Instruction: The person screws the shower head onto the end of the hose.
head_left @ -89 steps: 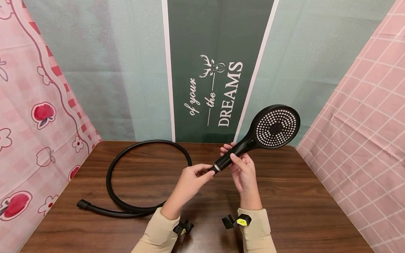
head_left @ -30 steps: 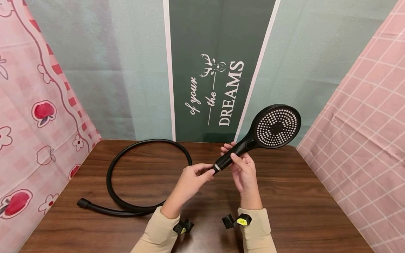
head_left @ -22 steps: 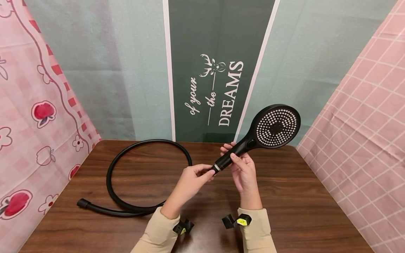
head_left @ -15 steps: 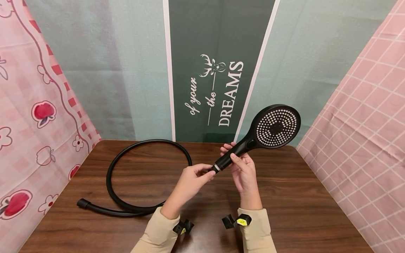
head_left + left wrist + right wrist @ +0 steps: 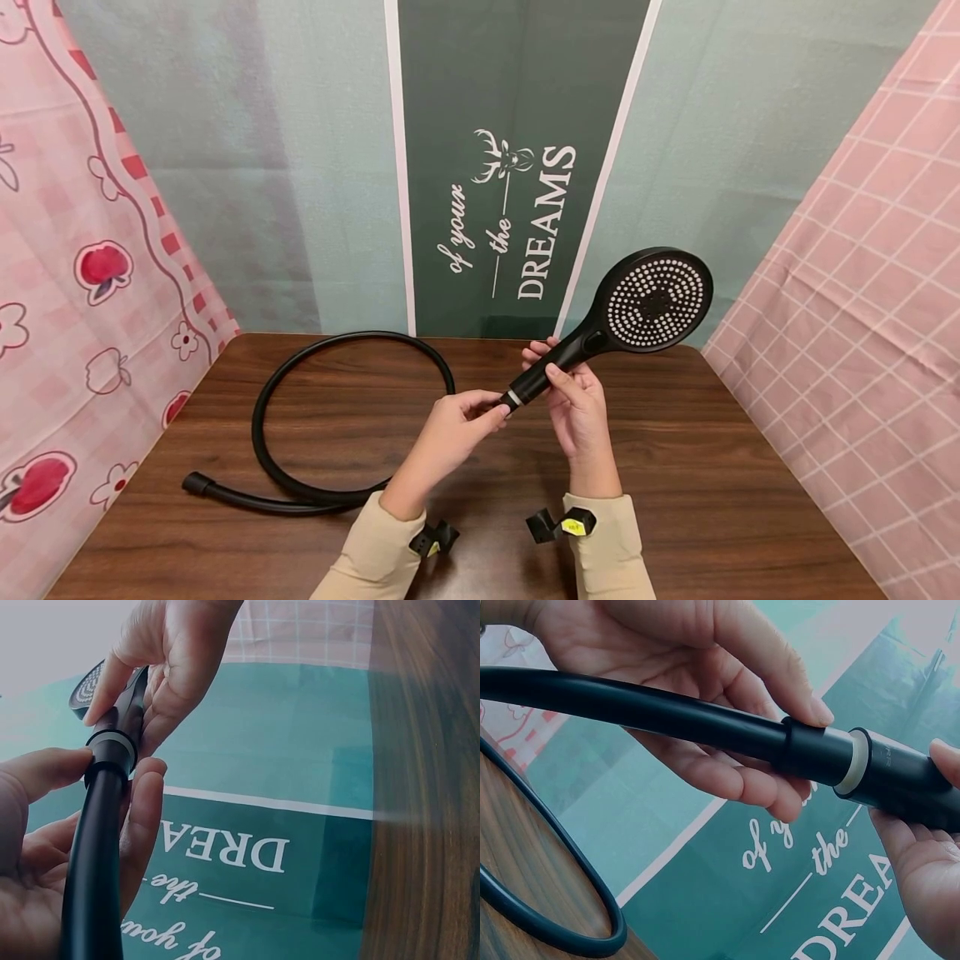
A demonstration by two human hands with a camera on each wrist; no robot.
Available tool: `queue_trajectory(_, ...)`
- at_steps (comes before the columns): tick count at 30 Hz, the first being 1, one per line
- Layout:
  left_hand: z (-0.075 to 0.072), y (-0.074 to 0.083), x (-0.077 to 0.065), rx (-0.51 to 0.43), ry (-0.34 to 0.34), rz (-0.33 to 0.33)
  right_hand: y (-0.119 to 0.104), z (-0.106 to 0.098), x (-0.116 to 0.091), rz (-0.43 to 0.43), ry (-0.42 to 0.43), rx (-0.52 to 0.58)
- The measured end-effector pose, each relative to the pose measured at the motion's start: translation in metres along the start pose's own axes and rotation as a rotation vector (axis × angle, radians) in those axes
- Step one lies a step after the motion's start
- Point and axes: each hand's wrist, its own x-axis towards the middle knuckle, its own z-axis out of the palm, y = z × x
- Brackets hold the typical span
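My right hand (image 5: pixel 577 404) grips the handle of a black shower head (image 5: pixel 654 302), tilted up to the right above the table, its nozzle face turned toward me. At the handle's lower end, my left hand (image 5: pixel 453 429) pinches the hose's black connector (image 5: pixel 823 754) between thumb and fingers. A pale ring (image 5: pixel 854 763) shows where connector and handle meet; whether the thread is engaged is hidden. From the connector the black shower hose (image 5: pixel 258 425) runs back past the left palm and loops on the table. Both hands and the joint appear in both wrist views.
On the left of the brown wooden table (image 5: pixel 675 500) lies the hose's other end (image 5: pixel 197 483), with a wider black fitting. A green printed cloth (image 5: pixel 517 83) hangs behind the table. Patterned pink cloths (image 5: pixel 862 275) stand at both sides.
Left thumb and fingers shift very slightly at the connector. Shower head, right hand and hose loop stay practically where they were.
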Motion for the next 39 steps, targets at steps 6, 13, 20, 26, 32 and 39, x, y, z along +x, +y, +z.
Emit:
queue_trajectory(6, 0.0002, -0.0006, 0.0003, 0.016, 0.014, 0.010, -0.0005, 0.0008, -0.0005, 0.004, 0.007, -0.006)
queue_trajectory(13, -0.0010, -0.0007, 0.0009, 0.016, 0.005, -0.001, -0.0008, 0.0011, -0.0008, 0.000, 0.005, -0.004)
queue_trajectory(20, -0.0001, -0.0008, 0.0002, 0.012, 0.013, 0.005, -0.0006, 0.0013, -0.0004, -0.003, 0.000, -0.002)
queue_trajectory(26, 0.0004, 0.0013, -0.0009, 0.005, 0.024, 0.006, -0.0006, 0.0015, -0.0003, 0.000, 0.004, -0.003)
queue_trajectory(32, -0.0005, 0.0004, 0.0001, 0.013, 0.012, 0.000, -0.0004, 0.0014, -0.0001, -0.004, 0.000, 0.002)
queue_trajectory(39, -0.0002, 0.0005, -0.0008, -0.006, -0.003, 0.007, -0.0002, 0.0013, 0.0001, -0.006, -0.005, 0.005)
